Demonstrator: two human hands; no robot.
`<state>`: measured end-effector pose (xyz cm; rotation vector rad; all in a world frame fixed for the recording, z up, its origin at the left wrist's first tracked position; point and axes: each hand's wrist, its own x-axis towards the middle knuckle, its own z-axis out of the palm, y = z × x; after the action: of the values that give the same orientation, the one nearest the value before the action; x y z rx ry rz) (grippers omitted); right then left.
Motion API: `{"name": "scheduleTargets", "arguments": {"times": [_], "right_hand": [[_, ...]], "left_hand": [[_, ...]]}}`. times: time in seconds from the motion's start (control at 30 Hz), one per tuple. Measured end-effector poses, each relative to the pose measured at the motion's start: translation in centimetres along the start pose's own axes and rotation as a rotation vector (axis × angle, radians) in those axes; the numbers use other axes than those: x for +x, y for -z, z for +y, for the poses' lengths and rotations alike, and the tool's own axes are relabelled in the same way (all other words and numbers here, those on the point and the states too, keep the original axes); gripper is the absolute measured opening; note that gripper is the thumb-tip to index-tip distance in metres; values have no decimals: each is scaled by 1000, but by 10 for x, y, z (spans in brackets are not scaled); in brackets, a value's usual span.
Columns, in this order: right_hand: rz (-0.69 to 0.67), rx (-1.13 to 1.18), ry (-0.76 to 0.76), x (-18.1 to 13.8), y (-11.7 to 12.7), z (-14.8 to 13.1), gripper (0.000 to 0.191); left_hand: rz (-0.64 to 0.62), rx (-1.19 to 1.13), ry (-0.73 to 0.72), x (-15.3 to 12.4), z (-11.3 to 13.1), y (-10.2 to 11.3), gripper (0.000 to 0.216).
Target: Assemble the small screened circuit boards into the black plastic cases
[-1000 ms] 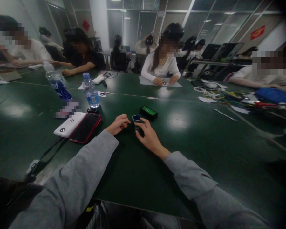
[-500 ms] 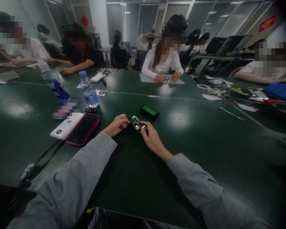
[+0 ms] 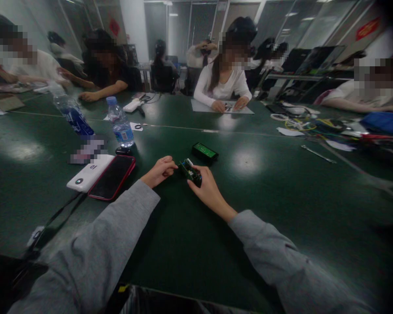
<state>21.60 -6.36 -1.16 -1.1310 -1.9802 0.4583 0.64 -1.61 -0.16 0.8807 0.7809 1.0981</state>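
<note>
Between the thumb and fingers of my right hand [image 3: 207, 183] is a small green circuit board [image 3: 190, 171] with pale and dark parts on it, held tilted just over the table. My left hand [image 3: 160, 171] is closed at the board's left side, its fingertips close to the edge. Whether those fingers pinch something small, I cannot make out. Just beyond my hands lies a black open case [image 3: 205, 152] with a green circuit board inside, untouched.
A red-edged phone [image 3: 112, 176], a white power bank [image 3: 91, 173] and two bottles, one a water bottle [image 3: 122, 124], stand left on the green table [image 3: 281, 218]. A wrench [image 3: 318, 154] and tangled cables [image 3: 301, 125] lie right. A co-worker [image 3: 222, 83] sits opposite.
The circuit board has been turned in my right hand, so its face shows at another angle. My right thumb has shifted slightly left. The left hand has barely moved.
</note>
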Motion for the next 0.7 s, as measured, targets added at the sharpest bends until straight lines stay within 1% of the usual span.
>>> {"name": "scheduleTargets", "arguments": {"times": [0.1, 0.2, 0.33, 0.43, 0.6, 0.7], "right_hand": [[10, -18, 17, 0, -2, 3, 45], [23, -2, -11, 1, -2, 3, 41], [6, 79, -79, 1, -1, 0, 40], [-12, 127, -84, 1, -1, 0, 41], [-5, 161, -81, 2, -3, 7, 42], [-2, 210, -114, 3, -3, 10, 42]], "left_hand": [[6, -1, -8, -1, 0, -1, 56], [5, -3, -9, 0, -1, 0, 57], [-12, -7, -11, 1, -2, 2, 57], [-10, -1, -9, 0, -1, 1, 56], [4, 4, -1, -1, 0, 0, 55], [7, 1, -2, -1, 0, -1, 55]]}}
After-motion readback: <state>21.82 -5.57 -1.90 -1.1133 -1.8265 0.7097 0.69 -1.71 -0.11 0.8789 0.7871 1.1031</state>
